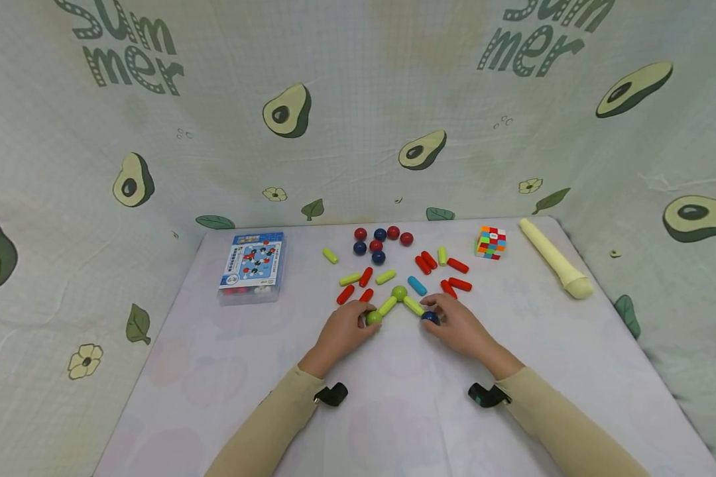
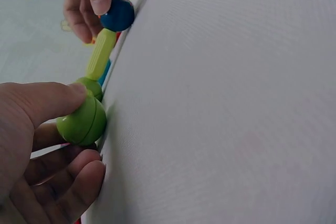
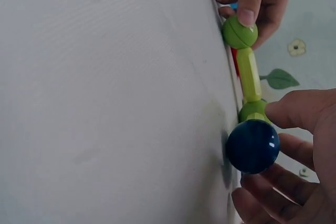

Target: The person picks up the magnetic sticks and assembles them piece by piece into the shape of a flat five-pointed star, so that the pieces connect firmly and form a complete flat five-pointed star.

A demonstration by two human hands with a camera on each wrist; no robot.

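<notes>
A V-shaped chain of magnetic balls and rods lies between the two hands, low over the table. Its tip is a green ball (image 1: 399, 293), joined to two yellow-green rods (image 1: 387, 305). My left hand (image 1: 345, 331) pinches another green ball (image 2: 81, 123) at the left end, thumb on top and fingers curled below. At the right end sits a dark blue ball (image 3: 253, 146); my right hand (image 1: 461, 329) holds it between thumb and fingers. In the left wrist view the right thumb presses on that blue ball.
Behind the hands lie several loose red rods (image 1: 423, 265), yellow-green rods (image 1: 385, 277) and a light blue rod (image 1: 417, 285). Red and blue balls (image 1: 376, 246) cluster farther back. A boxed set (image 1: 252, 267) stands left; a puzzle cube (image 1: 491, 242) and a pale yellow baton (image 1: 555, 258) lie right.
</notes>
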